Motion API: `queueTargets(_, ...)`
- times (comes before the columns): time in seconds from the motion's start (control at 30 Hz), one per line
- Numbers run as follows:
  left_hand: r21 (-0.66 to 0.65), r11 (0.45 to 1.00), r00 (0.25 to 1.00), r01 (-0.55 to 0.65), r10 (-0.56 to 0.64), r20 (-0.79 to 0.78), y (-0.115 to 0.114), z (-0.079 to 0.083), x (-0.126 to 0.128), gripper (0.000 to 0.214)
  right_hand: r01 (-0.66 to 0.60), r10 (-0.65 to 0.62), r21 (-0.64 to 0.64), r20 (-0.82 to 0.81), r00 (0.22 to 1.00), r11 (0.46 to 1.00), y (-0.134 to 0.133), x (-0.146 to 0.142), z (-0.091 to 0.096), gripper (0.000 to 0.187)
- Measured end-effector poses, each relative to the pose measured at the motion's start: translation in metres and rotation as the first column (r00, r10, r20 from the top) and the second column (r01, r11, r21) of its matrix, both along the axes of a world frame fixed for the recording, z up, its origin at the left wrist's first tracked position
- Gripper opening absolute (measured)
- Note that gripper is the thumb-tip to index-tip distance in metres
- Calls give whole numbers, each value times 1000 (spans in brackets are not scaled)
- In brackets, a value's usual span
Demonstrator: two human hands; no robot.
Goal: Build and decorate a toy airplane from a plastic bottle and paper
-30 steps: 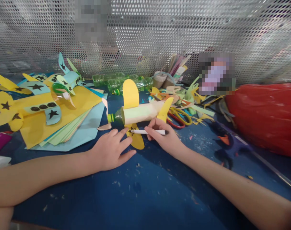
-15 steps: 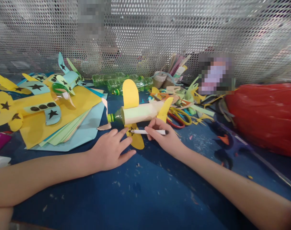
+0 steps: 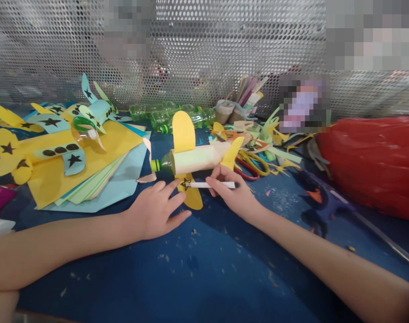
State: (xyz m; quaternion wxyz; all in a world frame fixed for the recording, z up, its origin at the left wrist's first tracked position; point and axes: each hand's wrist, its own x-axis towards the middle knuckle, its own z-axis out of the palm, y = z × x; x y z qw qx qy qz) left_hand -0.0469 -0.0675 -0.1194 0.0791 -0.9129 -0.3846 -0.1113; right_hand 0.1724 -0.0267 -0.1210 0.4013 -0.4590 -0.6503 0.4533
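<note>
You are working on the bottle plane, which is lying on the blue table with its green cap pointing toward your left side. On the plane's near side, its yellow wing is reaching out toward you and carrying a small black star.

Your right hand is sitting just below the plane's tail, thumb and fingers pinching the white marker around its barrel. The marker is lying nearly flat, its tip at the star; whether ink is flowing at this instant, you cannot tell from here. Tilting the marker a little more upright should be giving you cleaner points and less smearing.

Your left hand is resting near the plane's cap end, fingers spread, the foremost ones reaching the wing's edge beside the star. How firmly they are pressing is not showing. Since the paper is probably flexing, a light, flat hold there should be steadying it, with fingertips staying off wet ink.

Just beyond the plane's tail, the scissors are lying close, so your knuckles should be clearing them.
</note>
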Motion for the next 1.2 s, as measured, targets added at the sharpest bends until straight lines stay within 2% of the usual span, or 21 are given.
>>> queueTargets(1.2,-1,1000,1000,1,-1,6,0,-1,0,46,-4,4,7,-8,1000,1000,-1,0,1,28)
